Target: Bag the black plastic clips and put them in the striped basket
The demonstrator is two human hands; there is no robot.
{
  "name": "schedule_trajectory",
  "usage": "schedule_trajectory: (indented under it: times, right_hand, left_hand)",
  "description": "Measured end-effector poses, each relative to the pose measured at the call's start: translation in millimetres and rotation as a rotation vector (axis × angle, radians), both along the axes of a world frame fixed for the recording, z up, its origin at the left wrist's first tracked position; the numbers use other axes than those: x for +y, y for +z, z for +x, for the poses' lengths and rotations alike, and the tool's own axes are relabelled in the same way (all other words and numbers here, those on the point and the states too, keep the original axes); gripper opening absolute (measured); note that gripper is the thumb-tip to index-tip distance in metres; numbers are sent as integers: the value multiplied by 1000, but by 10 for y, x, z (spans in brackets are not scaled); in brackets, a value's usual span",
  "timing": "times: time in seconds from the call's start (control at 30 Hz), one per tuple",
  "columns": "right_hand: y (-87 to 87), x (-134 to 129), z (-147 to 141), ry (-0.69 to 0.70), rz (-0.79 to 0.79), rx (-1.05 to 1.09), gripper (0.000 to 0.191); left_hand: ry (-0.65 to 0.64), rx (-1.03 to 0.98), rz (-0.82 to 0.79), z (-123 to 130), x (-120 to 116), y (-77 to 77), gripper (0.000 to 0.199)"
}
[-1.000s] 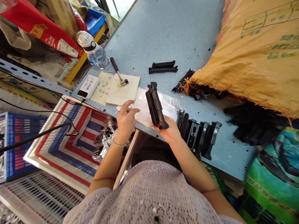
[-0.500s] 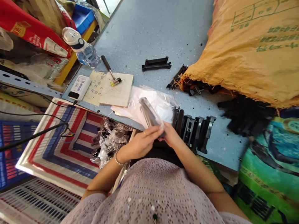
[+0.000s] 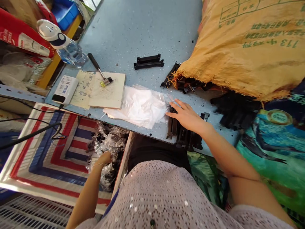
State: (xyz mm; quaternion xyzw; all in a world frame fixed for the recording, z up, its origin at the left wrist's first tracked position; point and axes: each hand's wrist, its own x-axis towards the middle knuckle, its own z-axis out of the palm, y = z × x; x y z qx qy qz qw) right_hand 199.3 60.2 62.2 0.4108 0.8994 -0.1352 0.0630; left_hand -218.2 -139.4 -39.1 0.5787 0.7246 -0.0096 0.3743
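Observation:
My right hand (image 3: 187,117) reaches over the table's front edge with its fingers spread, its fingertips at the right end of the clear plastic bags (image 3: 143,106). Beneath and beside it lies a row of black plastic parts (image 3: 172,125), partly covered by the hand. On the left, my left hand (image 3: 105,158) is down in the striped basket among bagged black parts (image 3: 111,140); its fingers are hidden by the crinkled bags. Two more black parts (image 3: 149,62) lie together farther back on the table.
A hammer (image 3: 98,70) rests on a pale board (image 3: 109,95), near a white device (image 3: 65,89) and a bottle (image 3: 69,51). An orange sack (image 3: 238,47) with black parts at its mouth fills the right. The striped basket (image 3: 43,159) stands at the left below the table.
My hands have parted from the bagged part they held together. The left went down into the basket and the right moved over the row of black parts. The view has shifted.

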Motion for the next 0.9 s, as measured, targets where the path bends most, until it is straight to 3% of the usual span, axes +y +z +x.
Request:
schedule_trajectory:
  times: [0.07, 0.17, 0.23, 0.3, 0.37, 0.43, 0.5, 0.6, 0.77, 0.83, 0.9]
  right_hand:
    - [-44, 189, 13, 140, 1, -39, 47]
    - [70, 322, 84, 217, -37, 6, 41]
    - [173, 303, 156, 60, -104, 70, 45]
    - [211, 203, 180, -233, -184, 202, 54]
    - [166, 44, 114, -516, -277, 469, 62]
    - [80, -137, -27, -686, -411, 786, 62]
    - [12, -304, -202, -776, -588, 1038, 57]
    - [-8, -469, -492, -848, -871, 1288, 50]
    - [-115, -434, -1085, -832, -1201, 1514, 42]
    - [-247, -367, -1285, -865, -1267, 1508, 38]
    - [-372, -338, -1391, -941, -1262, 1475, 37]
  left_hand:
    - [-39, -12, -44, 78, 54, -144, 47]
    - [-95, -52, -62, 194, 243, 13, 47]
    - [-120, -107, -26, 346, 463, 266, 43]
    - [-103, -165, 139, 614, 771, 516, 40]
    - [-29, -168, 511, 961, 1143, 673, 36]
    - [-37, -72, 705, 1270, 1515, 698, 26]
    - [-40, -21, 702, 1420, 1804, 622, 15]
    - [79, -200, 648, 1306, 1985, 471, 11]
    - [347, -701, 468, 944, 1854, 408, 18]
    - [343, -734, 500, 892, 1781, 444, 13]
    - [223, -614, 587, 853, 1726, 494, 6]
